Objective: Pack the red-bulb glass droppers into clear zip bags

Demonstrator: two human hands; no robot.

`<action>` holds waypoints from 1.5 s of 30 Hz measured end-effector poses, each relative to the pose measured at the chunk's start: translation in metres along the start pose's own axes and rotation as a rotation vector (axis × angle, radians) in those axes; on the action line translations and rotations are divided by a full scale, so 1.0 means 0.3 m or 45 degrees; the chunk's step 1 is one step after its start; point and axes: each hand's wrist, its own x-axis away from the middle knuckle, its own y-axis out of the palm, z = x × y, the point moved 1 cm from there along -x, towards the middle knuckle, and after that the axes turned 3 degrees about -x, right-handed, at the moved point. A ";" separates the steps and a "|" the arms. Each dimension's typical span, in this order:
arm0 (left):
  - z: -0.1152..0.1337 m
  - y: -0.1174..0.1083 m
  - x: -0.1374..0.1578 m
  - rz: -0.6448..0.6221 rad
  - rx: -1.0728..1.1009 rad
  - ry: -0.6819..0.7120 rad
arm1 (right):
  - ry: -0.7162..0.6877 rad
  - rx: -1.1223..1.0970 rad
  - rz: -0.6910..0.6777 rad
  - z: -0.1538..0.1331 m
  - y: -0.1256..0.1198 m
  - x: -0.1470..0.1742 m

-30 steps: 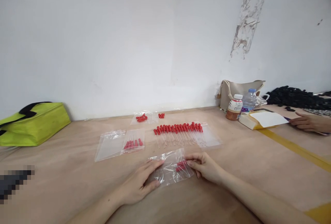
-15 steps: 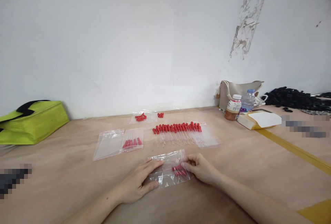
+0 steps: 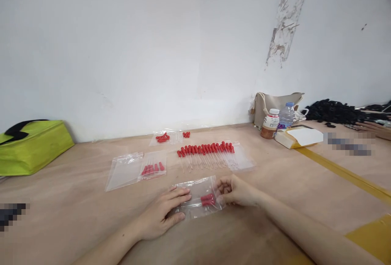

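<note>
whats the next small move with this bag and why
Probably press the open end shut: the clear bag lies flat under the left hand, the red-capped droppers sit inside, and the right hand pinches its right edge.

Both bare forearms reach forward and angle inward toward each other. The left hand (image 3: 161, 214) lies palm down, fingers stretched out flat and close together, thumb tucked along the near side. The right hand (image 3: 236, 191) sits just opposite, knuckles up, its fingers curled inward in a pinch.
</note>
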 end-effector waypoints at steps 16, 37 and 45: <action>-0.007 0.002 0.003 -0.009 -0.038 -0.022 | 0.112 1.085 1.030 -0.118 -0.208 -0.335; 0.002 0.009 -0.001 0.044 -0.016 -0.075 | -0.242 -0.264 0.924 -0.012 -0.047 -0.039; 0.001 0.015 -0.001 0.059 0.003 -0.072 | -0.177 -0.612 0.863 0.001 0.004 -0.033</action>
